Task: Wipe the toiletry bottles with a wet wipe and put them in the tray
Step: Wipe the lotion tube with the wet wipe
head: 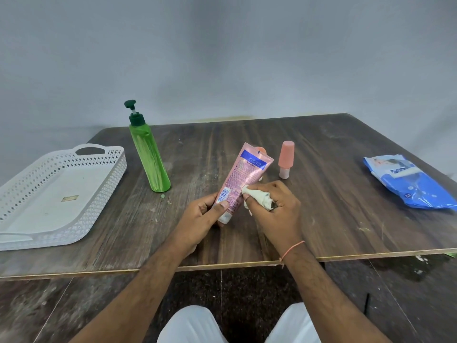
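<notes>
Steadying the pink tube [243, 177] in a gripping left hand [202, 216], the right hand [272, 206], closed on a wipe [256, 198], scrubs it.

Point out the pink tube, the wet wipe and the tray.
pink tube [247, 173]: head view, on the printed middle of its body.
wet wipe [258, 197]: head view, on the bunched cloth.
tray [112, 173]: head view, on its perforated right wall.

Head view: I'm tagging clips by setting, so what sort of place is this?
Probably a bare room at home or a makeshift work spot: a worn wooden table against a plain grey wall, with a dark tiled floor below.
</notes>
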